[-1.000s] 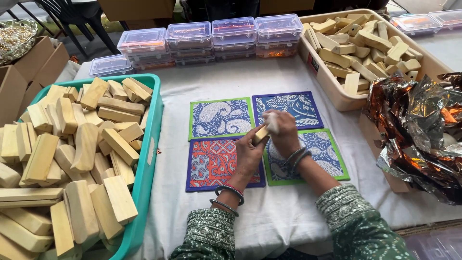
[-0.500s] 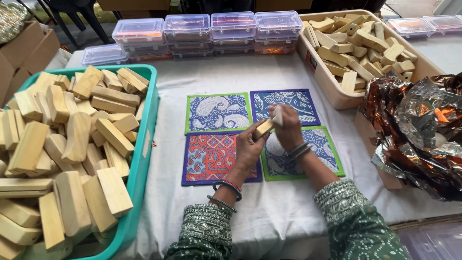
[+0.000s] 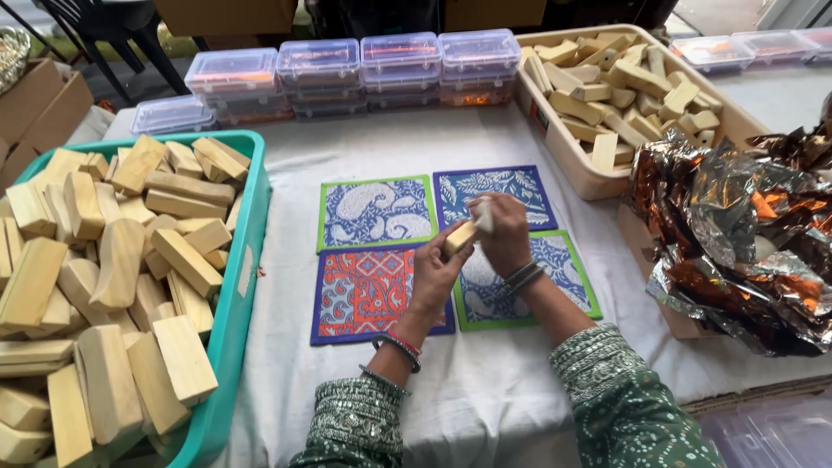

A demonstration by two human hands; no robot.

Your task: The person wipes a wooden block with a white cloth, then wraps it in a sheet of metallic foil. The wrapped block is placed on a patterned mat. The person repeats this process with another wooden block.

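In the middle of the frame, the left hand (image 3: 435,276) fingers are closed around a small wooden block (image 3: 459,237). The right hand (image 3: 504,236) fingers pinch a white cloth (image 3: 483,217) against it, above four patterned mats (image 3: 374,211).

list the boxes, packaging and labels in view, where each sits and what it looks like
Clear plastic lidded boxes: stacked in a row along the table's far edge, rectangular, bluish lids.
More clear boxes: far right, flat.
Crumpled foil wrapping: right side, silver and orange.
Cardboard boxes: far left, brown.
Small white label: on the teal crate's side wall, writing too small to tell.
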